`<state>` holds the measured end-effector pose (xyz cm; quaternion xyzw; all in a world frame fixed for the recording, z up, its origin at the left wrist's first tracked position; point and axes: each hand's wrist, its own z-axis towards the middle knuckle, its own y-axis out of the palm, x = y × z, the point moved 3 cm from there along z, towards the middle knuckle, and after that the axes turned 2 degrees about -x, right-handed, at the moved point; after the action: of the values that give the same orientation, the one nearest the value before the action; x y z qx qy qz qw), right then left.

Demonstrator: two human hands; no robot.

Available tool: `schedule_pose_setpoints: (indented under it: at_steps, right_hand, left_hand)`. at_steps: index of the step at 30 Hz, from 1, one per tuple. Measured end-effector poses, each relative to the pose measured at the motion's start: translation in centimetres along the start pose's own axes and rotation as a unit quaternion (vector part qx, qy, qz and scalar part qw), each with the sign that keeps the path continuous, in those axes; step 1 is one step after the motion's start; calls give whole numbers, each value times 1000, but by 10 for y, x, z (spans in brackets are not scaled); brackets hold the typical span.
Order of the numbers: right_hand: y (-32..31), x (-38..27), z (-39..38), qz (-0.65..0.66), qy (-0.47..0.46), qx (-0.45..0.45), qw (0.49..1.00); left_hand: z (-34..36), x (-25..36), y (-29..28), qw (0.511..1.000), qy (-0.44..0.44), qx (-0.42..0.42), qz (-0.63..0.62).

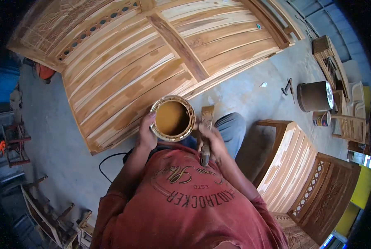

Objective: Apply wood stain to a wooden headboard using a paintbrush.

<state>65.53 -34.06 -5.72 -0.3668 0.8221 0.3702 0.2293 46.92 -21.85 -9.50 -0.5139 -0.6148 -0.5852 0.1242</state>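
Observation:
My left hand (147, 130) grips an open metal can (172, 118) by its left side; brown-yellow liquid or paste fills part of it and smears its rim. My right hand (210, 141) holds a brown-coated brush (207, 114), head upward and handle toward my body, close against the can's right side. Both are held in front of my red shirt. Beyond them lies a large wooden panel (123, 91) with slats and a row of cut-out holes, patchily coloured.
A second slatted wooden piece (289, 162) stands at right. A dark bucket (312, 97), smaller tin (320, 118), hammer (287, 87) and wooden chair (349, 126) sit beyond it. Wooden frames (44, 211) lie at lower left. A black cable (104, 159) runs by my left side.

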Motion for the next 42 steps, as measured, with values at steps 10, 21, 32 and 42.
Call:
schedule_pose_setpoints:
  at_steps: [10, 21, 32, 42]
  right_hand:
    - [23, -131, -46, -449, -294, -7, 844]
    - [88, -144, -29, -855, -259, -101, 438]
    - [1, -101, -13, -421, -236, -201, 852]
    - [-30, -81, 32, -151, -131, -96, 975]
  left_hand:
    - [25, 5, 28, 992, -26, 124, -2]
    - [13, -10, 43, 993, -14, 83, 81]
    - [23, -13, 25, 991, -23, 124, -44]
    - [52, 52, 44, 972, 5, 117, -202]
